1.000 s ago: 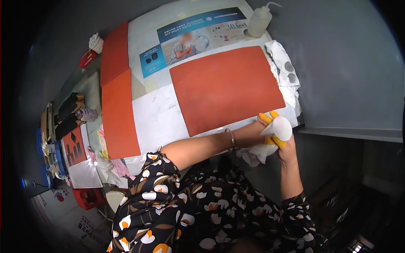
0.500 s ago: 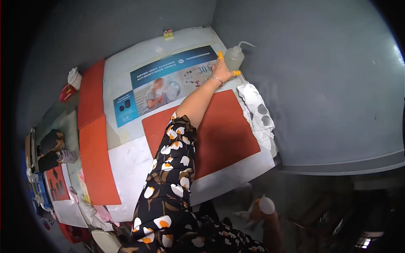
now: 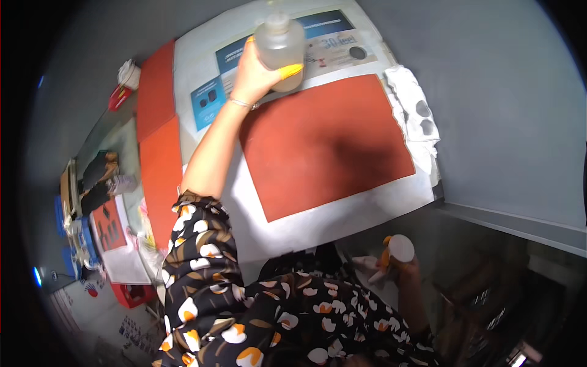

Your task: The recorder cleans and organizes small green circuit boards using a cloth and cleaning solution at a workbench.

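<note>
Grey walls [image 3: 501, 122] border a white-topped table [image 3: 342, 213]. Hands well apart, the left hand [image 3: 257, 76] is wrapped around a translucent, round-shouldered plastic bottle [image 3: 281, 50], yellow covers on its thumb and a fingertip. The bottle is over the table's far half, in front of a blue-and-white printed sheet [image 3: 208, 104]; its body looks cloudy, yellowish toward the base — how full it is, I cannot tell — and its pale top blurs. Low at the table's near side, the right hand [image 3: 408, 269] is closed on a white, round-faced object [image 3: 402, 248], in shadow. Beyond the hands lie a flat brick-red rectangular mat [image 3: 318, 147], a crumpled white cloth with grey spots [image 3: 411, 101] and orange-red strips [image 3: 160, 183]. Farther left stands a red plastic bin [image 3: 131, 296], its contents unclear.
</note>
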Motion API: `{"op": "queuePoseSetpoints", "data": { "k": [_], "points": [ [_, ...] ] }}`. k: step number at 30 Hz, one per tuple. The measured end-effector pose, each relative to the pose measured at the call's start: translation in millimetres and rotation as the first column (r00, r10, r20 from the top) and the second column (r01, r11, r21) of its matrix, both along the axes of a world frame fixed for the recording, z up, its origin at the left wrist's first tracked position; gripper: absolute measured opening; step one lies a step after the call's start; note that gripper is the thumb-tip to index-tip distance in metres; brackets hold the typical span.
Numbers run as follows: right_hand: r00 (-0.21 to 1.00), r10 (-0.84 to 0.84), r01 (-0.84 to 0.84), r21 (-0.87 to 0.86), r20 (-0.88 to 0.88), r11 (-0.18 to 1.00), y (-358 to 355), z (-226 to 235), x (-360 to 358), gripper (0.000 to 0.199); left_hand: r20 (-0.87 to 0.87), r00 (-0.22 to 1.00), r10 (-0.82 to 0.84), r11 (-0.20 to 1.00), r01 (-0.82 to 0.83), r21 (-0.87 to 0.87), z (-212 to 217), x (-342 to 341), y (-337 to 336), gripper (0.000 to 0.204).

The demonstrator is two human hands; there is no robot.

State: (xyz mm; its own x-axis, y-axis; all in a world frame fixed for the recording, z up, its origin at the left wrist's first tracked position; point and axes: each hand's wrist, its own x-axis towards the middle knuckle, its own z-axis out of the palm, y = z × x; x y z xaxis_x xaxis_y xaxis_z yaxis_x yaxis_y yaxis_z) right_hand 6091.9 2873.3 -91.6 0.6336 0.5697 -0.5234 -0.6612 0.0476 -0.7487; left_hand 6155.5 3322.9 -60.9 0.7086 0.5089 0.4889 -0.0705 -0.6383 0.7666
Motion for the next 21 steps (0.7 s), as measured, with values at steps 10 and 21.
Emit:
{"op": "queuePoseSetpoints", "data": {
  "k": [10,21],
  "points": [
    [0.807,0.548,-0.497,-0.247,0.219,0.832,49,-15,23,0.013,-0.526,0.613,0.590,0.779,-0.259,0.571,0,-309,-42,0.063],
    [0.756,0.625,-0.589,-0.215,0.195,0.779,68,-8,10,0.008,-0.406,0.451,0.795,0.596,-0.458,0.660,-19,-289,-34,0.056]
  ]
}}
